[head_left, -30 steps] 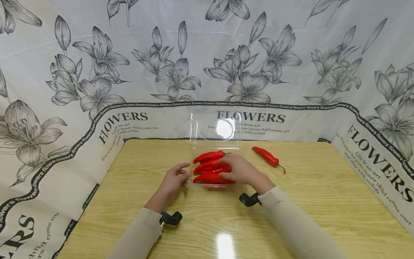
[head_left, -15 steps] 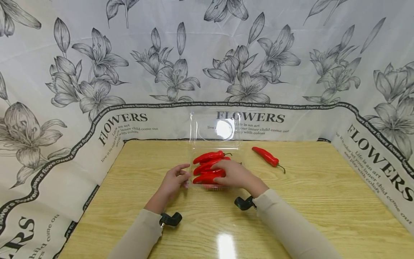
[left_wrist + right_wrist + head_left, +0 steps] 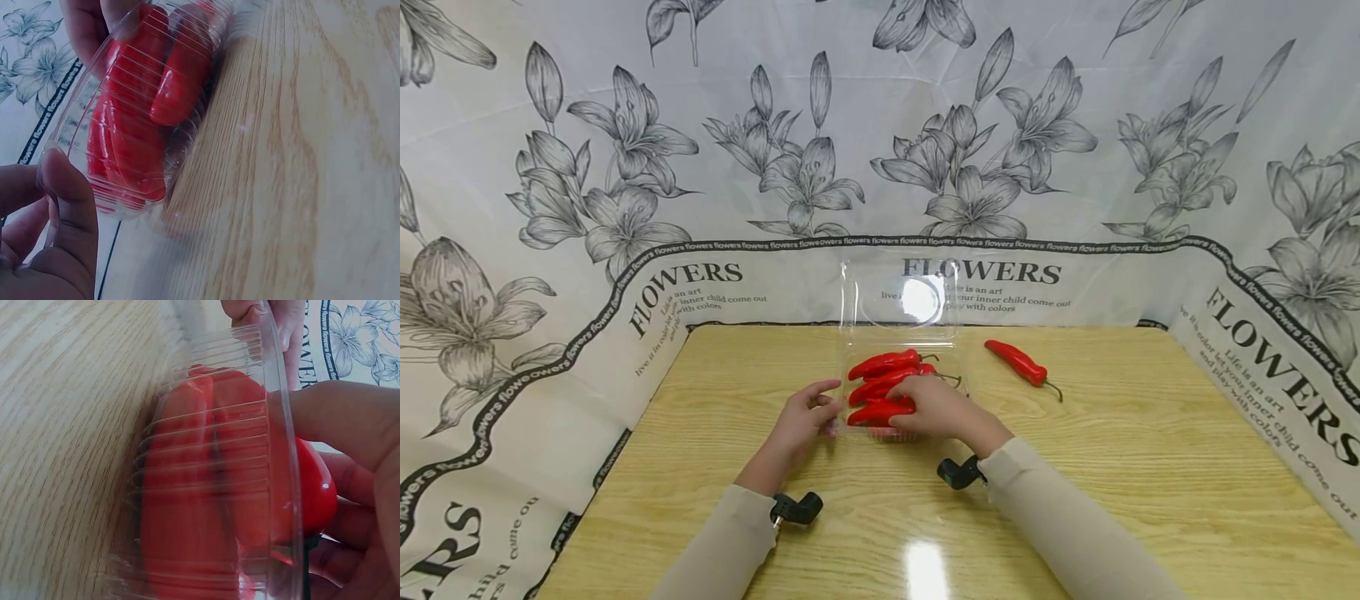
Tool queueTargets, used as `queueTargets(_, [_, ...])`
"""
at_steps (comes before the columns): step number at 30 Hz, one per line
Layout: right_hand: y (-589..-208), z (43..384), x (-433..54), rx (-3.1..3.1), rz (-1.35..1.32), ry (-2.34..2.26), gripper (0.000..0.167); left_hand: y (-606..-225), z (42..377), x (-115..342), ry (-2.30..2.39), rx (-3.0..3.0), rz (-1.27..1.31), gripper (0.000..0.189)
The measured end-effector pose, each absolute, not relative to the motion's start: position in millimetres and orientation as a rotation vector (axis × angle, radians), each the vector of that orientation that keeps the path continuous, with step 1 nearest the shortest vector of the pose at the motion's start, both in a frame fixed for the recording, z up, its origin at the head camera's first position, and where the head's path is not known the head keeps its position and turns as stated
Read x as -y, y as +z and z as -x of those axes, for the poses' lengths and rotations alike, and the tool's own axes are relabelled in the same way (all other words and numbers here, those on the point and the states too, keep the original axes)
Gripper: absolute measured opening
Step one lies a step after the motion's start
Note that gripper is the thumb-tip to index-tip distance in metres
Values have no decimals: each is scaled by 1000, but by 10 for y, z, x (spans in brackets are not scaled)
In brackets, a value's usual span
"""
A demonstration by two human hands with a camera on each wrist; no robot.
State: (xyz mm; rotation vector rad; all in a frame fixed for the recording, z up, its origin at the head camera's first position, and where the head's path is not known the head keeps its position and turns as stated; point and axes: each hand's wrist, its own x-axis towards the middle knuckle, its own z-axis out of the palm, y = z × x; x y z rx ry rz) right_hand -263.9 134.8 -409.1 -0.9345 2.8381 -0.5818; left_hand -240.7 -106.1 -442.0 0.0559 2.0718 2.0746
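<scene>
A clear plastic clamshell box [image 3: 853, 423] stands with its lid [image 3: 868, 292] raised at the back. Several red chili peppers [image 3: 880, 365] lie crosswise inside it, tips to the left and stems to the right. My left hand [image 3: 797, 421] pinches the box's left rim between thumb and fingers; its thumb [image 3: 69, 187] lies along the edge in the left wrist view. From the right, my right hand [image 3: 936, 406] reaches into the box and grips the front pepper [image 3: 880, 412], covering its stem end. In the right wrist view the thumb goes behind the box wall [image 3: 282, 425].
One loose red chili pepper [image 3: 1018, 363] lies on the wooden table [image 3: 865, 517] right of the box, stem toward the right front. Flower-printed cloth [image 3: 790, 287] closes off the back and both sides. A black wrist camera [image 3: 958, 472] sits under each wrist.
My right hand has slid left and slightly nearer over the front pepper, uncovering the stems of the peppers behind it. The left hand, box and loose pepper have stayed put.
</scene>
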Motion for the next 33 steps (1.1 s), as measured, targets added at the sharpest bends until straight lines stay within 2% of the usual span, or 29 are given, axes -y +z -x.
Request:
queueTargets(14, [-4082,2667,-1393,-2851,961,-595,30,-4691,2557,1048,2113,-2114,-22,45])
queueTargets(33, [-3954,2628,-1683,-2945,877,-751,39,-4574,2503,1055,2103,-2067,-20,46])
